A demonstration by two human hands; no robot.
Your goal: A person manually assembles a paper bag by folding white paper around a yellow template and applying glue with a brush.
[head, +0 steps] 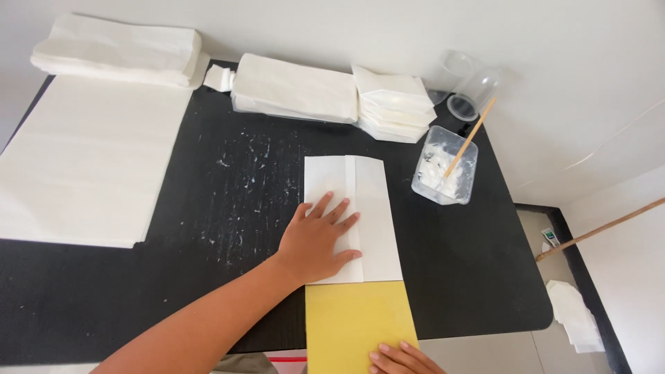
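While the left hand [320,239] lies flat with its fingers spread on the folded white paper [353,218], pressing it down rather than gripping it, the right hand [402,359] shows only at the bottom edge of the view, fingertips resting on the yellow sheet [357,322]. Whether that right hand pinches the yellow sheet or merely rests on it I cannot tell, since most of it is cut off by the frame.

The folded white paper sits near the middle of the black desk [228,208], with a lengthwise overlap running down it just right of the left hand's fingertips. The yellow sheet emerges from under its near end and hangs past the desk's front edge.

To the right of the paper, close by but apart from it, stands a clear square container [443,166] holding white paste, with a wooden stick [471,135] leaning in it. Behind it lie two clear cups [465,86] on their sides. Along the far edge are stacks of folded white paper bags [332,93], and at the left a large pile of flat white sheets [83,159] with another bundle [118,48] beyond it. White smears speckle the desk surface.
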